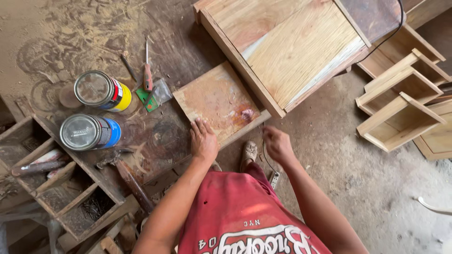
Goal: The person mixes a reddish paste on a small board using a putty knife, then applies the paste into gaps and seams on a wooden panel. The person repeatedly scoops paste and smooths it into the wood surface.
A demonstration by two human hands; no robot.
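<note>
A workbench [155,141] carries a big wooden panel [292,47] over its far right edge. A small board [216,101] overhangs the near edge; the left hand [203,140] lies open on it. The right hand [278,143], loosely curled and empty, hovers over bare floor [348,174].

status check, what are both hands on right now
Left hand flat on small stained board, open. Right hand off the bench edge, loosely curled, holding nothing visible. Two tins stand apart to the left.
</note>
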